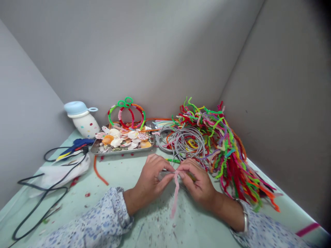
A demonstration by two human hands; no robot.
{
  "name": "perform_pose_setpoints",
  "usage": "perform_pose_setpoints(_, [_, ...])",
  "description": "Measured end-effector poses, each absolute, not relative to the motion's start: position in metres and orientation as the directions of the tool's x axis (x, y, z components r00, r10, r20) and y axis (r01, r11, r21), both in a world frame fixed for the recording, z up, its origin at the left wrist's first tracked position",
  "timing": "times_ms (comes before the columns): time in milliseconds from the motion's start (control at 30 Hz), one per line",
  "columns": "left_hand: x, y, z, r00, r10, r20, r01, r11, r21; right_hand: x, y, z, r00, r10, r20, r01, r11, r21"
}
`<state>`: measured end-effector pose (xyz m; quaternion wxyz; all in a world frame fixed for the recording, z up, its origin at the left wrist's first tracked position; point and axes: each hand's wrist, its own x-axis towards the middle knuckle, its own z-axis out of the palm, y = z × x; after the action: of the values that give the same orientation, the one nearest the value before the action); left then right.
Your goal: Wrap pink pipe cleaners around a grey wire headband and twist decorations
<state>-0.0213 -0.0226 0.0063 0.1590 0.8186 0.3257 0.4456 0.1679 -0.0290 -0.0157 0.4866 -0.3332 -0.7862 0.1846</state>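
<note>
My left hand and my right hand meet over the pale green table, fingers pinched together. Between them they hold a pink pipe cleaner, whose free end hangs down toward me. It seems wrapped on a grey wire ring that both hands grip; the ring is mostly hidden by my fingers. A stack of grey wire rings lies just beyond my right hand. A green pipe cleaner lies between the hands and the rings.
A big heap of coloured pipe cleaners fills the right side. A metal tray of seashells holds wrapped rings. A white bottle, a blue glue gun with black cable, and an orange pipe cleaner sit left.
</note>
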Motion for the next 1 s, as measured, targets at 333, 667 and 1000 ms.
perform_pose_setpoints(333, [-0.0198,-0.0256,0.0066,0.362,0.763,0.535,0.373,-0.645,0.667,0.1674,-0.0292,-0.0138,-0.305,0.691,0.655,0.339,0.722,-0.603])
perform_pose_setpoints(667, [-0.0171,-0.0287,0.0083,0.327,0.845,0.424,0.360,-0.526,0.771,0.1676,-0.0285,-0.0156,-0.322,0.683,0.656,0.352,0.729,-0.587])
perform_pose_setpoints(1000, [-0.0167,-0.0290,0.0028,0.308,0.896,0.321,0.244,-0.400,0.883,0.1684,-0.0283,-0.0155,-0.341,0.665,0.664,0.366,0.745,-0.558])
